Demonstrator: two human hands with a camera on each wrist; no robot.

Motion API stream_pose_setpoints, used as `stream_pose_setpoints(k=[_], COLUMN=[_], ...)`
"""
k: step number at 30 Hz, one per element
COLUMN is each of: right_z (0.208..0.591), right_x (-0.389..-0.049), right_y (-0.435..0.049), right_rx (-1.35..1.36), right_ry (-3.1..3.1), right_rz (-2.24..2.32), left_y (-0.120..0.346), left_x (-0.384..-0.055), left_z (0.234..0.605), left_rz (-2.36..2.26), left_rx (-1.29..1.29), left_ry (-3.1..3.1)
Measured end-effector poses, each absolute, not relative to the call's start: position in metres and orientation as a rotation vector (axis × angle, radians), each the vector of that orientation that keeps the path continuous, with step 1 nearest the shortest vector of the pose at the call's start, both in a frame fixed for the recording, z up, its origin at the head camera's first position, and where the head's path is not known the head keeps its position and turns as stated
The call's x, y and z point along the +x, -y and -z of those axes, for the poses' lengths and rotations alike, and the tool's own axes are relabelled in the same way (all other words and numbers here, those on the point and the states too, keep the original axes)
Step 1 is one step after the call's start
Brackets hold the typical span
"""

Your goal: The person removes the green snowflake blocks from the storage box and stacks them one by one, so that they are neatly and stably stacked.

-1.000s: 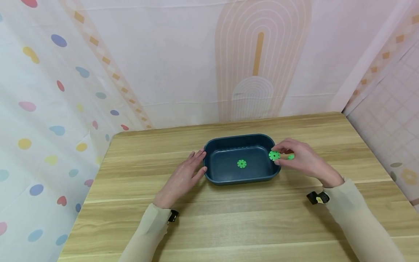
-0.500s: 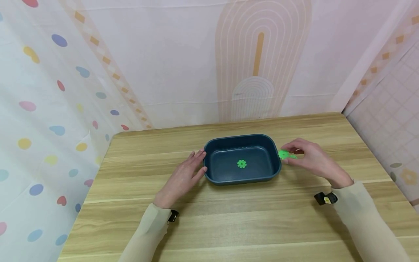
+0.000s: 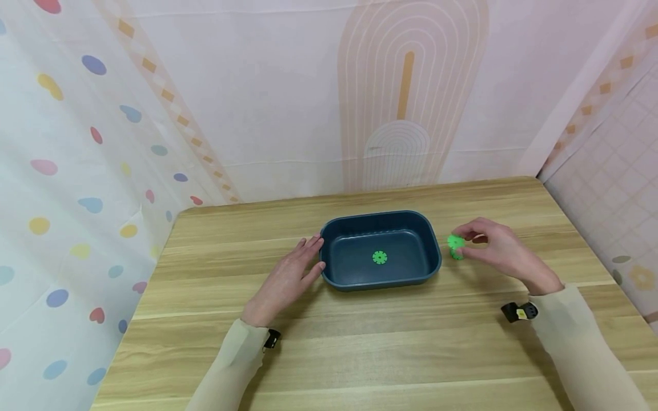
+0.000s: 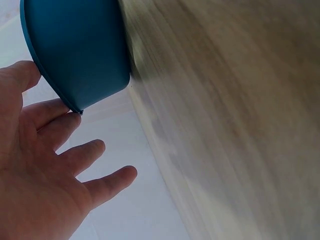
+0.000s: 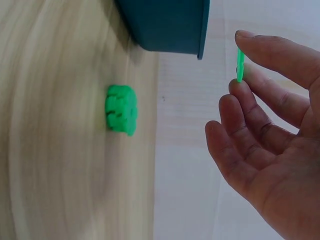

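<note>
A dark blue rectangular tub (image 3: 354,283) stands on the table, with one green notched plastic disc (image 3: 380,257) lying flat on its floor. My left hand (image 3: 290,277) rests against the tub's left end, thumb and fingertips at the rim and the fingers mostly straight. Right of the tub, my right hand (image 3: 493,248) pinches another green disc (image 3: 455,242) between thumb and fingertips. In the right wrist view this disc (image 5: 240,66) appears edge-on. Below it, a short stack of green discs (image 5: 120,110) sits on the tabletop, partly covered by the held disc in the head view.
The wooden table (image 3: 360,354) ends at a back edge beyond the tub. A patterned curtain (image 3: 277,114) hangs behind it and along the left. Black wrist cameras (image 3: 519,312) are strapped at both sleeves.
My right hand has drawn back to the right with the pinched disc, from over the tub's right rim to above the stack. The left hand and the tub have stayed put.
</note>
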State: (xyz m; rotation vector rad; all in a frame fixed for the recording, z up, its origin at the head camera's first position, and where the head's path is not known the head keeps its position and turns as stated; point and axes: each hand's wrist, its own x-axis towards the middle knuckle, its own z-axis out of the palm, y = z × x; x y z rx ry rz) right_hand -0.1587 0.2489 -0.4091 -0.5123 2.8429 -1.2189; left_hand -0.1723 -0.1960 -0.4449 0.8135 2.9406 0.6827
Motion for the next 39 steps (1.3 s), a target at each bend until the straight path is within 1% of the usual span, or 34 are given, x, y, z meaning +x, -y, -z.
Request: stream_pose_setpoints(k=[29,39], right_z=[0.435,0.441], right_x=[-0.177,-0.183], right_y=[-0.270,-0.270], right_rx=[-0.403,-0.449], right_ry=[-2.763,-2.771], right_rz=[1.110,1.061], left_y=[0.196,0.195], left_x=[-0.171,-0.172], left_z=[0.443,0.443], left_rz=[-0.680,-0.673], left_rx=[0.804,0.816], left_ry=[-2.930,-2.932])
